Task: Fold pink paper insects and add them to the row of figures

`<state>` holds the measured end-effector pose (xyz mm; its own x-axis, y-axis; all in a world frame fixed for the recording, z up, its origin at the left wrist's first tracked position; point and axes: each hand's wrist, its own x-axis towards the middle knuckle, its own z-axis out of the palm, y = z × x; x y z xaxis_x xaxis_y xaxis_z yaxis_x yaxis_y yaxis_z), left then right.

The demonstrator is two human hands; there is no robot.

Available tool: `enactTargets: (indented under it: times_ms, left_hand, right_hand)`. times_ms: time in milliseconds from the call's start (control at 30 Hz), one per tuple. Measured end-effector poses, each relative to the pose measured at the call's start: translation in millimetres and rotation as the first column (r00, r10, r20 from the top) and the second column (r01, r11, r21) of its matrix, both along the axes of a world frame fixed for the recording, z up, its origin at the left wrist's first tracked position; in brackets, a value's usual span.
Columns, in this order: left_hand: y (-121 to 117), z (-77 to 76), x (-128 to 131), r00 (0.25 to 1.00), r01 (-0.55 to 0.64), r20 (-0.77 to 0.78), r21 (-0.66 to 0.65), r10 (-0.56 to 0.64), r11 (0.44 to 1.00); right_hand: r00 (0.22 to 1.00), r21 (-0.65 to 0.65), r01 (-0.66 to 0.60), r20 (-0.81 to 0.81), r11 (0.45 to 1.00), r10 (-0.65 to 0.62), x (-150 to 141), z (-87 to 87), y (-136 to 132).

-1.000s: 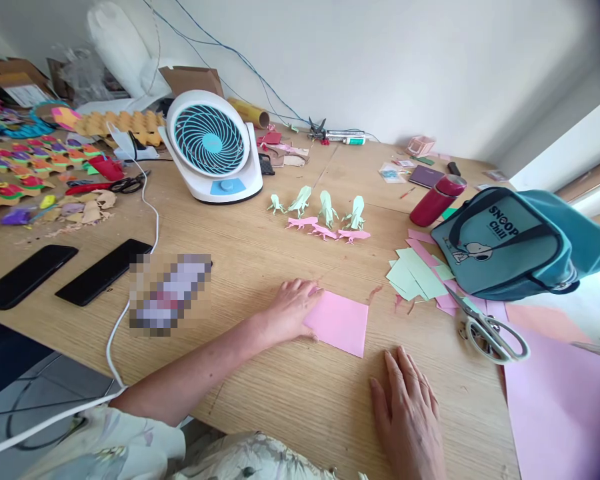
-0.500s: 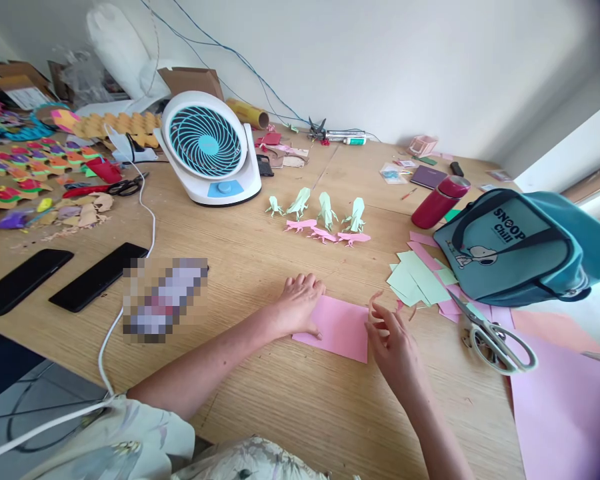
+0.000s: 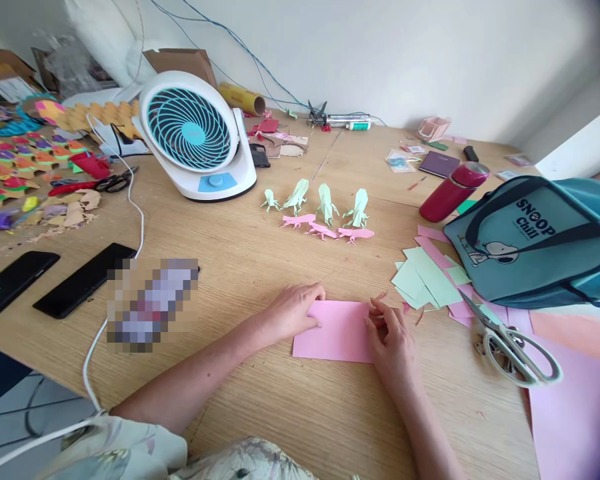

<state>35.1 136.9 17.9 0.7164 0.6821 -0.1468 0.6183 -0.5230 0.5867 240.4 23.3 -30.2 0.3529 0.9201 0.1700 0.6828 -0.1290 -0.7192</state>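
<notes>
A rectangular sheet of pink paper (image 3: 333,337) lies on the wooden table right in front of me. At its upper left corner my left hand (image 3: 296,311) grips it, fingers curled at the far side and thumb on the near side. The right edge of the sheet is between the thumb and bent fingers of my right hand (image 3: 394,339); some of those fingertips are hidden. Beyond the sheet stand several light green folded paper insects (image 3: 326,203), with pink folded paper ones (image 3: 323,230) in front of them.
To the right are green paper pieces (image 3: 423,277), scissors (image 3: 515,350), a large pink sheet (image 3: 575,407), a teal bag (image 3: 545,247) and a red bottle (image 3: 455,192). A fan (image 3: 195,133), black phones (image 3: 85,280) and a white cable (image 3: 141,230) occupy the left.
My right hand has come up from the bare table to the paper's right edge and closed on it. The paper now sits straighter, and my left hand's fingers have drawn in at its corner.
</notes>
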Motion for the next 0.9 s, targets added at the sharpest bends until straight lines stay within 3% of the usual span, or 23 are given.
enactTargets:
  times_ms: [267,433,600,767,900]
  left_hand:
    - [1,5.5,2,0.94,-0.029,0.334,-0.101,0.061,0.994]
    - [-4,5.1,1,0.872,-0.055,0.488,-0.003,0.049,0.998]
    - [-7,1.0,0,0.786,-0.076,0.618,0.113,-0.01,0.991]
    - [-8,-2.6,0,0.666,-0.141,0.74,0.244,-0.09,0.96]
    - [-9,-0.7,-1,0.591,-0.196,0.789,0.344,-0.17,0.918]
  right_hand:
    - [0.941,-0.043,0.035,-0.336,0.998,-0.048,3,4.0,-1]
    - [0.824,-0.034,-0.02,-0.566,0.999,-0.003,11,6.1,-2]
    - [0.788,0.004,0.004,-0.616,1.0,-0.001,16,9.0,-4]
    - [0.681,0.105,-0.042,-0.725,0.994,0.105,16,11.2,-4]
    - [0.647,0.149,-0.079,-0.744,0.986,0.164,17,10.3,-5]
